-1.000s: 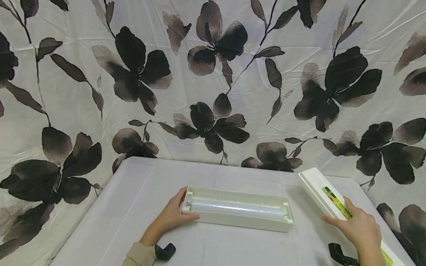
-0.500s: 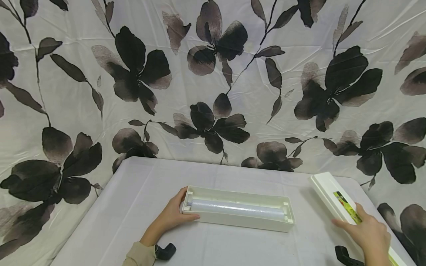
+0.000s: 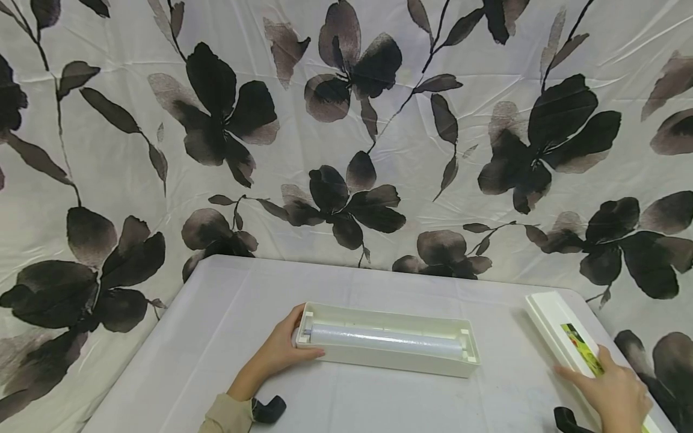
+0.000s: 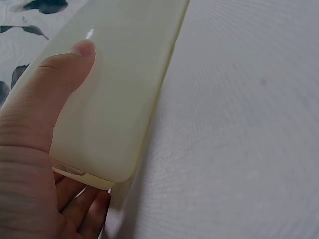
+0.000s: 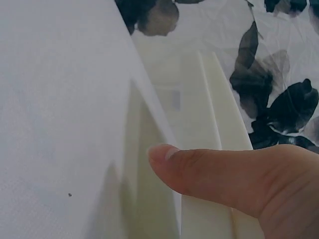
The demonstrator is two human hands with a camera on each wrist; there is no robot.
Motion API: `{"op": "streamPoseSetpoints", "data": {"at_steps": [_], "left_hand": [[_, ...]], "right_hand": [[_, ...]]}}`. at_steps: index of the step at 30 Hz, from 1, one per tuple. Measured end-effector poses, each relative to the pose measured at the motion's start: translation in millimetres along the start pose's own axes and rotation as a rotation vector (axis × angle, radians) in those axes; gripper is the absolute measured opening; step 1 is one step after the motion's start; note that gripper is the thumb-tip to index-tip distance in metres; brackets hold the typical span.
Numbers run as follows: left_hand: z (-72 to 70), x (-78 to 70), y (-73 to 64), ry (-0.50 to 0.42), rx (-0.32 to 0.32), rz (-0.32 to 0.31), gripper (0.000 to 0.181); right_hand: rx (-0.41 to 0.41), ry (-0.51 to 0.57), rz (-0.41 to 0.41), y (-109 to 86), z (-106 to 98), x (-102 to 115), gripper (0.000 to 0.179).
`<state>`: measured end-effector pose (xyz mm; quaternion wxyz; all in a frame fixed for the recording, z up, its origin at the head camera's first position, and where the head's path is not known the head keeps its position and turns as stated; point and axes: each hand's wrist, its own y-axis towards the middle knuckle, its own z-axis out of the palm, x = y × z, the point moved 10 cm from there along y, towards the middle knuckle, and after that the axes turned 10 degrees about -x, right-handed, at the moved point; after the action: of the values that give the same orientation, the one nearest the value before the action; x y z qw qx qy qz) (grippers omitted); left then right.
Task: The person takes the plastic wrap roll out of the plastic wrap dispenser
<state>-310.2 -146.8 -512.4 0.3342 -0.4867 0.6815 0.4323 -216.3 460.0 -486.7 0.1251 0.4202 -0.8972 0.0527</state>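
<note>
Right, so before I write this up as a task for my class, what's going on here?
A person is handling a white two-part container. The left hand steadies the open box on the table, fingers at its left end. A shiny, pale roll lies inside. The right hand grips a long white lid with a colourful label, apart from the box, at the table's right side. Whether the lid touches the table is hard to tell.

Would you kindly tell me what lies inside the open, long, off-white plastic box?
A shiny, translucent cylindrical roll lies lengthwise inside the open, long, off-white plastic box. The roll's underside and whatever is beneath it are covered, so I cannot describe them.
</note>
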Motion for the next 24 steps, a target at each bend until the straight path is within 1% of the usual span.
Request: {"op": "streamPoseSetpoints", "data": {"at_steps": [8, 13, 18, 24], "left_hand": [[0.5, 0.4, 0.1, 0.002, 0.005, 0.005, 0.101], [0.1, 1.4, 0.5, 0.0, -0.001, 0.012, 0.1], [0.5, 2.4, 0.5, -0.004, 0.0, 0.008, 0.1], [-0.6, 1.0, 0.4, -0.02, -0.013, 0.012, 0.1]], "right_hand": [[-0.004, -0.014, 0.026, -0.6, 3.3, -14.7, 0.104], [0.02, 0.012, 0.08, -2.0, 5.9, -21.6, 0.099], [0.044, 0.008, 0.114, -2.6, 10.0, -25.2, 0.092], [0.064, -0.014, 0.139, -1.8, 16.6, -24.1, 0.09]]}}
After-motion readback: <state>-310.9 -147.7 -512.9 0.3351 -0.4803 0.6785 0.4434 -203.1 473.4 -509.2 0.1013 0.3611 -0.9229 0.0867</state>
